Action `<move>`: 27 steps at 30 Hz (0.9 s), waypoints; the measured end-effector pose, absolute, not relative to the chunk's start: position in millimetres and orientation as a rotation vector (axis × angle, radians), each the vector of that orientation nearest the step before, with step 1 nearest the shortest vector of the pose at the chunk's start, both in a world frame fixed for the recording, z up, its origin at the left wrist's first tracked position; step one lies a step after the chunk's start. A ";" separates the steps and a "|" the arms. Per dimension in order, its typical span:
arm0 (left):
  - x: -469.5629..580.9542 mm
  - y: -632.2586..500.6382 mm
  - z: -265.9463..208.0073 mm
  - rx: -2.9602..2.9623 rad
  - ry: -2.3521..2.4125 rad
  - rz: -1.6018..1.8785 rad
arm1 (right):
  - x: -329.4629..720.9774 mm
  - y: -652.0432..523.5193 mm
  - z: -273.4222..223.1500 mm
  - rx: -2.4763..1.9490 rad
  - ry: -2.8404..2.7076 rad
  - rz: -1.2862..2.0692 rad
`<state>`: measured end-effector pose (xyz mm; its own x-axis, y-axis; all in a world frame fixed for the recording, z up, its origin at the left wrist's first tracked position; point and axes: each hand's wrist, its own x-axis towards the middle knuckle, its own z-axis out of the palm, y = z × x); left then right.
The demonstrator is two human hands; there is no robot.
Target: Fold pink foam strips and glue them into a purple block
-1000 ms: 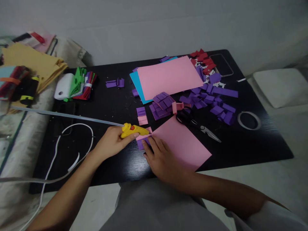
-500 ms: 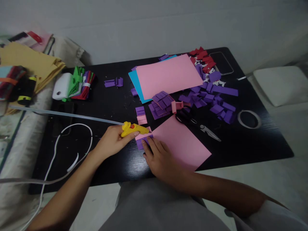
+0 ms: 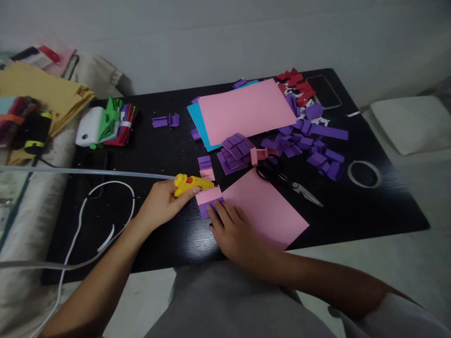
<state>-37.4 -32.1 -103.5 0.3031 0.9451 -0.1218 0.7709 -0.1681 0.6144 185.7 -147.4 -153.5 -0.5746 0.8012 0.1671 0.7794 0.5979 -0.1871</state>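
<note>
My left hand (image 3: 161, 203) is closed around a yellow hot glue gun (image 3: 190, 184), with a long clear glue stick (image 3: 88, 172) running out of its back to the left. The nozzle sits over the upper edge of a small pink piece (image 3: 208, 195) that has a purple strip (image 3: 210, 207) across its lower part. Fingertips of my right hand (image 3: 234, 230) lie flat on the purple strip. Under that hand is a larger pink sheet (image 3: 264, 206). Just above the nozzle lies another small pink and purple piece (image 3: 206, 168).
Scissors (image 3: 299, 185) lie right of the pink sheet, with a tape ring (image 3: 364, 174) farther right. Loose purple pieces (image 3: 327, 162) and a purple stack (image 3: 235, 152) spread behind. Pink sheets over blue (image 3: 246, 111) lie at the back. A white cord (image 3: 80, 220) loops at left.
The glue gun in my left hand has moved left and slightly up along the pink piece, and the glue stick's far end has swung lower. My right hand stays in place.
</note>
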 end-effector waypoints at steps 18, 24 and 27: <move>-83.4 -21.2 -81.1 1.620 1.747 0.603 | 186.4 -147.2 -152.2 -1.280 -2.636 0.156; -84.7 -5.6 -83.2 1.849 2.126 0.249 | 184.7 -144.9 -146.5 -1.275 -2.653 0.218; -79.9 -0.1 -88.1 1.965 2.209 0.048 | 182.6 -142.3 -142.9 -1.287 -2.646 0.212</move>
<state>-79.9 -0.1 -88.1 -0.1069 0.9875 -0.1160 0.9815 0.1235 0.1462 182.6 -142.3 -142.9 -0.6047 0.7890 0.1086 0.7616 0.6128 -0.2110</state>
